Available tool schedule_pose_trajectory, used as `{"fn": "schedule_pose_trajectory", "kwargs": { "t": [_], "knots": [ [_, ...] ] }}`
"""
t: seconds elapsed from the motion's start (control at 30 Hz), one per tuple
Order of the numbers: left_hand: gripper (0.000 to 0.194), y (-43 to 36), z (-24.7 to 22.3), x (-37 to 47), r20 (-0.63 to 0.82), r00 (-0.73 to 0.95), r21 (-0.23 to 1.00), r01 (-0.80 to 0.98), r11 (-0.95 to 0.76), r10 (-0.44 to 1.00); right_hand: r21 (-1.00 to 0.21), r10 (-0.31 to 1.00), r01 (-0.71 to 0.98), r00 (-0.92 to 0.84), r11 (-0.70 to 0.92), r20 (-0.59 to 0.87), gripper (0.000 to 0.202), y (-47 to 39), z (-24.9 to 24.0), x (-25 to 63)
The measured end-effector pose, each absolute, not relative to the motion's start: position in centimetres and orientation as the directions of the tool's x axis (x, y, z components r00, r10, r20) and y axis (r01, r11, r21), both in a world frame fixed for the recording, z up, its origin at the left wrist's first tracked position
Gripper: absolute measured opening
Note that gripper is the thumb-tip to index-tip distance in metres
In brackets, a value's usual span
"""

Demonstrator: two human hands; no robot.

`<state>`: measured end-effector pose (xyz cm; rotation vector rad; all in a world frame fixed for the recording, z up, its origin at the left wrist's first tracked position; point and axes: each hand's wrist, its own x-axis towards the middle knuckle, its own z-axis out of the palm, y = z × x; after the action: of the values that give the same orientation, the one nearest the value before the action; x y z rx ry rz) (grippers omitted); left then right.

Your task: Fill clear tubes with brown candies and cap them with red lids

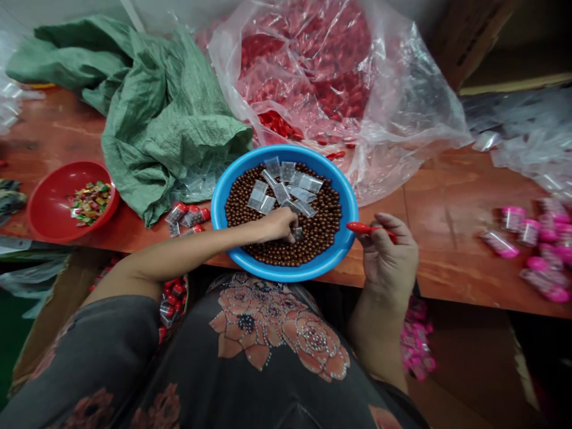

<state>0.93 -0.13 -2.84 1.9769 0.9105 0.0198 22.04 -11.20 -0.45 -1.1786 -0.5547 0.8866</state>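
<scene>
My left hand (277, 225) is down in the blue basin (218, 205), its fingers (292, 236) bent low among the brown balls (325, 229). At their tips is 1 small clear packet (299, 234); I cannot tell whether they are clamped on it or only resting against it. My right hand (389, 253) is just beside the basin, thumb and fingers closed on 1 red piece (361, 227), which points left over the rim; I cannot tell whether it touches

More clear bags (281, 192) lie loose on top of the balls, towards the far side of the basin. Left of it, on the tabletop (438, 238), a few red-topped packs (192, 216) sit near a green sack (170, 119). Beyond the basin, a big plastic bag (411, 113) holds many red pieces

I judge the step in hand to be the left hand's picking in the basin, with the right holding its red piece ready. To my mind the next move calls for a sure pinch by the left fingers and a clean lift that spills no balls, while the right holds level; if my grip is too shallow, the packet could slip back among the balls
</scene>
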Motion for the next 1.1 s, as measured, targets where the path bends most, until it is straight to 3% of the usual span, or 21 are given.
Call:
{"fn": "schedule_pose_trajectory", "kwargs": {
  "t": [0.2, 0.37, 0.6, 0.77, 1.1],
  "knots": [
    [0.029, -0.3, -1.8, 0.4, -0.413, 0.656, 0.839, 0.543, -0.016, 0.632, -0.978, 0.873, -0.207, 0.472, -0.024, -0.122, 0.028, -11.8, -0.7, 21.5],
    [0.030, -0.5, -0.4, -0.8, -0.454, 0.657, 0.891, 0.327, 0.316, 0.601, -0.980, 0.892, -0.199, 0.438, -0.025, -0.111, 0.026, -11.8, -0.6, 20.8],
    [0.042, -1.9, 3.0, -3.4, -0.473, 0.650, 0.803, 0.040, 0.595, 0.594, -0.960, 0.912, -0.273, 0.378, -0.056, -0.161, 0.034, -10.8, 0.8, 19.1],
    [0.054, -3.0, 3.6, -4.8, -0.485, 0.572, 0.803, -0.007, 0.595, 0.662, -0.973, 0.939, -0.221, 0.314, -0.073, -0.142, 0.039, -10.1, 0.9, 17.5],
    [0.052, -4.0, 4.6, -6.0, -0.365, 0.541, 0.850, -0.138, 0.508, 0.758, -0.976, 0.987, -0.196, 0.113, -0.092, -0.116, 0.039, -9.1, 0.5, 15.5]
  ]
}}
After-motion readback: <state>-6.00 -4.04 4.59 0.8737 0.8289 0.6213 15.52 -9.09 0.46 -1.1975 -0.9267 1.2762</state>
